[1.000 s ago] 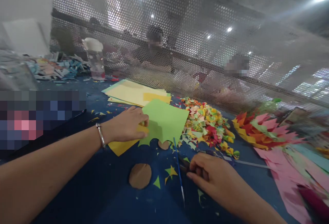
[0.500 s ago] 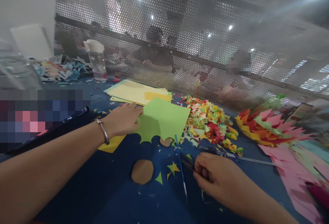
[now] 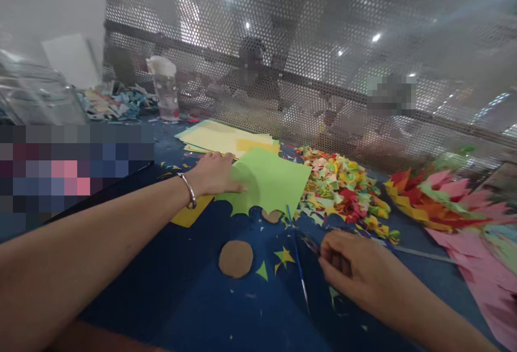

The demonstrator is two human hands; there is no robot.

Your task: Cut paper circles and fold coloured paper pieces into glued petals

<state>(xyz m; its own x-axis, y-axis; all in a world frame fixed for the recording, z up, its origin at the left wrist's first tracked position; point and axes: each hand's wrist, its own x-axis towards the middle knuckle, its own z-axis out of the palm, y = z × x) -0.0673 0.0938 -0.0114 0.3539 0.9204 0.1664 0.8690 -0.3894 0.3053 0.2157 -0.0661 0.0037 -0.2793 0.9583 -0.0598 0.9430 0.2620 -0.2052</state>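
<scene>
My left hand [image 3: 216,173], with a silver bracelet at the wrist, rests on the left side of a light green paper sheet [image 3: 270,180]. Its thumb stretches across the paper, apart from the fingers. Scallops have been cut from the sheet's near edge. Around dark scissors [image 3: 310,243] my right hand [image 3: 347,260] is curled, the blades pointing left and the handles hidden by the fingers. A blue thin-handled brush [image 3: 298,258] lies just left of that hand. Nearby are a round cardboard disc [image 3: 236,259] and green and yellow offcuts [image 3: 284,256]; a second disc [image 3: 272,216] is partly under the sheet.
Behind the sheet lie stacked pale papers [image 3: 218,135] and a heap of colourful paper pieces [image 3: 335,180]. Layered paper petals [image 3: 440,196] and pink paper [image 3: 464,271] are at right. A cup [image 3: 163,91], a glass jar [image 3: 40,93] and a perforated screen [image 3: 307,34] stand beyond.
The view has shifted, so everything sits slightly further right and higher. My left thumb has spread out over the green sheet. My right hand keeps its curl around the scissors.
</scene>
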